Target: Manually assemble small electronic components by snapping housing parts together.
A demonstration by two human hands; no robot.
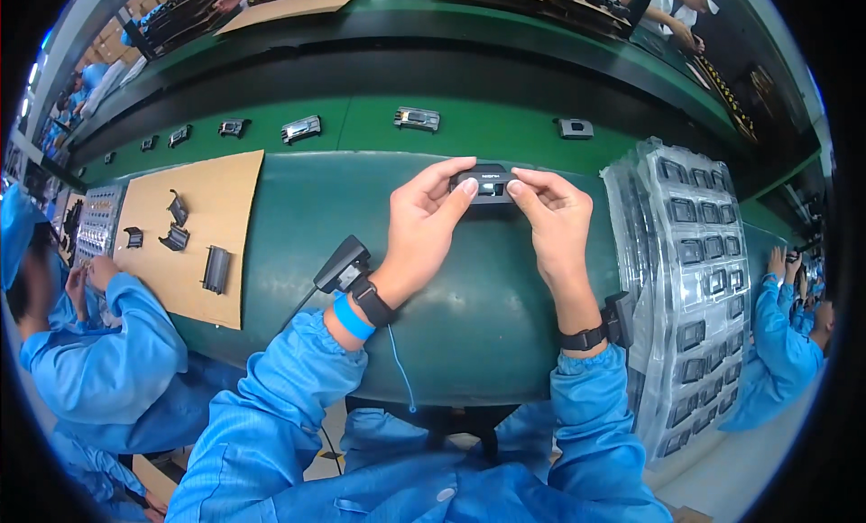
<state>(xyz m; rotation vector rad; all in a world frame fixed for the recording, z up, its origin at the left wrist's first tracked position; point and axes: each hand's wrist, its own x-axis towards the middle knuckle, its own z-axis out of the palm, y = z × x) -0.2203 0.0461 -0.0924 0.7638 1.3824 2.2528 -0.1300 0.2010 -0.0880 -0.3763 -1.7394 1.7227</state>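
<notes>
Both hands hold a small black plastic device housing (490, 177) above the green work mat, a small window in its face turned up toward me. My left hand (424, 221) grips its left end, thumb on the face and fingers curled behind. My right hand (557, 218) grips the right end in much the same way. Its underside is hidden. Both wrists wear a black strap with a black module, and a blue band with a thin blue cord circles the left one.
Beyond the mat, a green conveyor belt (361, 126) carries several devices. Stacked clear trays (663, 252) of black frames stand at right. At left, cardboard (203, 198) bears several black curved parts beside a co-worker in blue (117, 343). A shelf (361, 32) spans the back; other people work around.
</notes>
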